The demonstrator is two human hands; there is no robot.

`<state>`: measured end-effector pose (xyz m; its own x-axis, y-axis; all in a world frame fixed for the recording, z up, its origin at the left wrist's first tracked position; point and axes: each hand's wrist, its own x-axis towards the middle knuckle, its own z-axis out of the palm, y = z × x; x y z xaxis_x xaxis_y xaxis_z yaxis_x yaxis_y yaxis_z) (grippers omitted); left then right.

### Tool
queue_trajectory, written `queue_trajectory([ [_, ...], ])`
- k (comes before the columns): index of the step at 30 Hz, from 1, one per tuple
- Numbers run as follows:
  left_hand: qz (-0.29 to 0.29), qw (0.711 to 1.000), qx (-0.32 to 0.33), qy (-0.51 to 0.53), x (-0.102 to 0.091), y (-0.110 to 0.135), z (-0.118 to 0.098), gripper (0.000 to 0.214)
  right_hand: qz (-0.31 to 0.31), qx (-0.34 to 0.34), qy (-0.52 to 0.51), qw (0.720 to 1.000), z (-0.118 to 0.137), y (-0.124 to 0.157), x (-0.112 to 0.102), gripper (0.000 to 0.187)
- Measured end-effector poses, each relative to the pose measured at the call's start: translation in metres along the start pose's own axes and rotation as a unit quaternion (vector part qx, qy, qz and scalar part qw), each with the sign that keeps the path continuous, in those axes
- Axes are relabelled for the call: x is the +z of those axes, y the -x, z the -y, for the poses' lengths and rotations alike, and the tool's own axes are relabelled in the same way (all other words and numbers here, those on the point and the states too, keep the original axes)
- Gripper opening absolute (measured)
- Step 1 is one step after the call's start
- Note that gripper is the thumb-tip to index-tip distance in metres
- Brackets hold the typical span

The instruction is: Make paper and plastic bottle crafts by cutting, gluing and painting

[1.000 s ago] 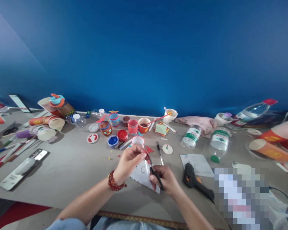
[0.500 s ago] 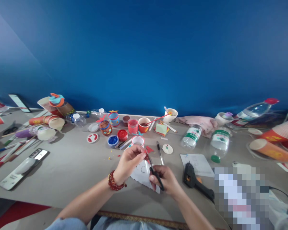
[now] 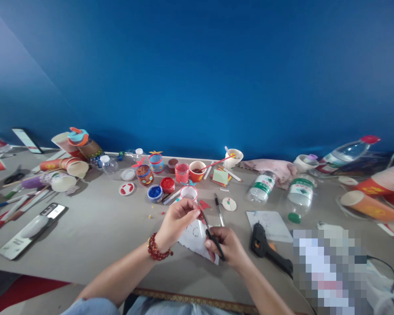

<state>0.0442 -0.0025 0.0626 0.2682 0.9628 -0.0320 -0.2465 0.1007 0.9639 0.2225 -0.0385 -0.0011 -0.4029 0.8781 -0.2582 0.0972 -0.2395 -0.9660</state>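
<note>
My right hand (image 3: pixel 228 246) is closed around the black handles of a pair of scissors (image 3: pixel 216 243), whose blades point up and to the left. My left hand (image 3: pixel 180 218) pinches a small red piece (image 3: pixel 200 214), which looks like paper, right at the blades. Its edges are mostly hidden by my fingers. Below both hands lies a white sheet of paper (image 3: pixel 193 240) with round marks drawn on it. Just beyond my fingertips are a clear cup with a red rim (image 3: pixel 188 192) and a red paper scrap (image 3: pixel 205 204). A pen (image 3: pixel 219 210) rests to their right.
Paint pots, a blue one (image 3: pixel 155 193) and a red one (image 3: pixel 167 185), stand ahead. To the right are a black glue gun (image 3: pixel 265 247) and plastic bottles (image 3: pixel 300 197). A phone (image 3: pixel 33 232), brushes and paper cups (image 3: pixel 64 166) lie left. A blue wall (image 3: pixel 197 78) closes the back.
Both hands stay almost in place, the scissors still at the red piece. Only a very slight shift of the view and of the right hand shows.
</note>
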Motion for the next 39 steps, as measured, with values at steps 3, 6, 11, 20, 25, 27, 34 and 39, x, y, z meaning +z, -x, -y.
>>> queue_trajectory([
  [3, 0.003, 1.000, 0.001, 0.003, -0.0010, -0.0004, 0.0020, 0.026, 0.003, -0.002, -0.001, 1.000, 0.0007, -0.0003, 0.0003, 0.060],
  [6, 0.001, 1.000, 0.004, 0.002, -0.0016, -0.0008, 0.0032, 0.025, 0.007, 0.001, -0.002, 1.000, 0.0013, -0.0003, 0.0002, 0.060],
  [11, -0.002, 1.000, 0.002, 0.009, -0.0019, -0.0012, 0.0040, 0.024, 0.004, 0.003, 0.001, 1.000, 0.0000, -0.0004, -0.0006, 0.059],
  [20, 0.003, 1.000, -0.005, 0.028, 0.0006, -0.0003, 0.0048, 0.024, 0.005, -0.004, -0.006, 1.000, 0.0015, -0.0002, -0.0002, 0.058],
  [25, 0.004, 0.998, -0.011, 0.054, 0.0031, 0.0005, 0.0089, 0.025, 0.005, -0.002, -0.001, 1.000, 0.0000, -0.0003, 0.0003, 0.059],
  [27, 0.001, 0.998, -0.009, 0.057, 0.0035, 0.0007, 0.0092, 0.025, 0.007, 0.000, -0.001, 1.000, -0.0019, -0.0006, 0.0003, 0.060],
  [34, -0.002, 1.000, 0.000, 0.010, -0.0012, -0.0002, 0.0073, 0.022, 0.010, 0.008, -0.013, 1.000, -0.0020, 0.0006, -0.0001, 0.059],
  [39, -0.003, 1.000, -0.001, -0.029, -0.0044, -0.0009, 0.0021, 0.022, 0.014, 0.006, -0.020, 1.000, 0.0020, 0.0013, 0.0000, 0.057],
])
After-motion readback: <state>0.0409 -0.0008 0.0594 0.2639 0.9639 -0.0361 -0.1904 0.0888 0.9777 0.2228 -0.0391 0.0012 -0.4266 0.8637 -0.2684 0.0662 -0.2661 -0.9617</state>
